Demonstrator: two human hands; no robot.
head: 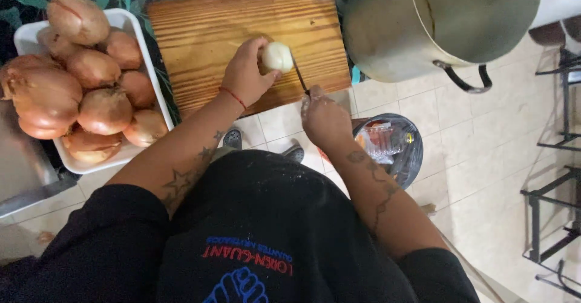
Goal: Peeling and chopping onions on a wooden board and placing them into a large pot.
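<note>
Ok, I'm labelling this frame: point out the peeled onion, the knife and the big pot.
peeled onion point(278, 56), head view, middle of its white surface.
knife point(298, 73), head view, mid-blade.
big pot point(387, 31), head view, outer metal wall.

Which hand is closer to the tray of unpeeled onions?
Left. The left hand holds the peeled onion just right of the tray; the right hand, gripping the knife, is farther right.

Board bare; pot perhaps crowds right

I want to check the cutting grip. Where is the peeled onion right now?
In the head view, the peeled onion sits on the wooden cutting board, steadied by the left hand, with the knife just to its right.
</note>
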